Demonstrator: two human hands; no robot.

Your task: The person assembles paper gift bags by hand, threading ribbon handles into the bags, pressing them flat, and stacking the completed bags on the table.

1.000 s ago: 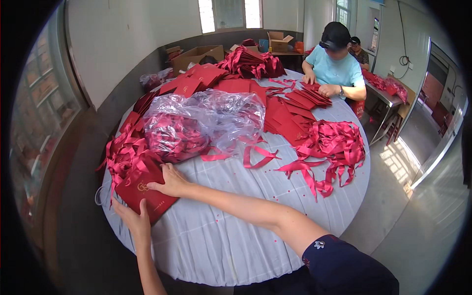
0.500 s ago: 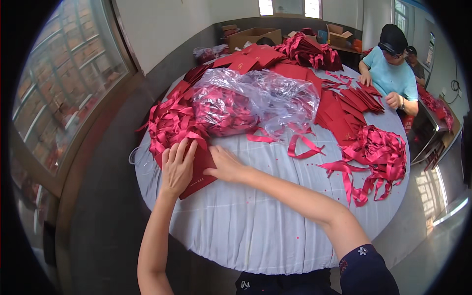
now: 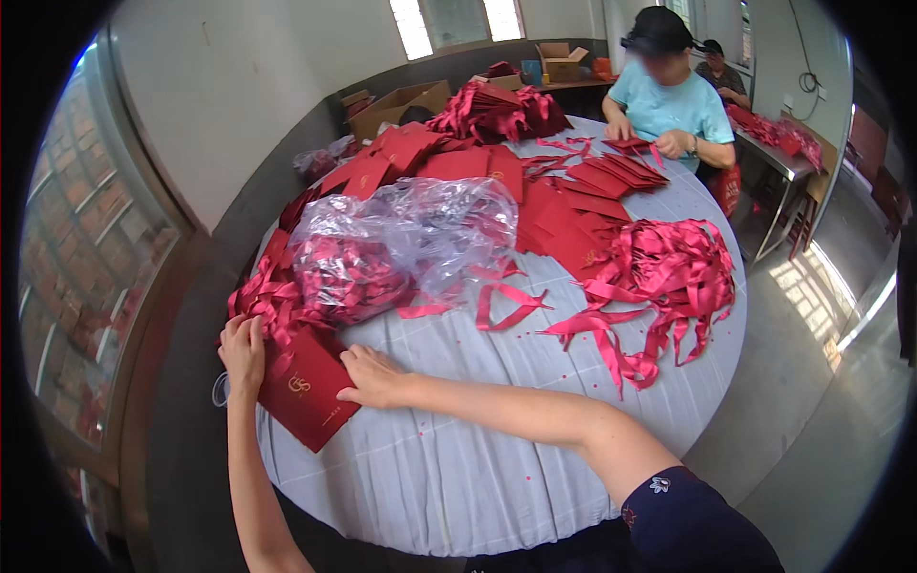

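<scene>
A flat red paper bag [image 3: 310,396] with a gold emblem lies tilted on the near left of the table, a pink ribbon across its upper part. My right hand [image 3: 374,377] grips its right edge, thumb on the front and fingers behind. At the bag's upper left corner, my left hand [image 3: 242,355] is closed, its fingers bent over beside the ribbons; their tips are hidden, so what they pinch does not show. Just beyond, a heap of pink ribbons [image 3: 263,298] lies against a clear plastic bag [image 3: 353,272] filled with more ribbon.
Red bags [image 3: 406,148] are piled across the far side of the round, cloth-covered table [image 3: 458,430]. A ribbon bundle [image 3: 669,272] lies at the right. Across the table, a person in a light blue shirt [image 3: 669,105] handles a red piece. A glazed door [image 3: 86,286] stands at the left.
My left hand has moved from the bag's front to its upper left corner, uncovering the gold emblem. My right hand keeps the right edge. The view has swung right, shifting the scene left.
</scene>
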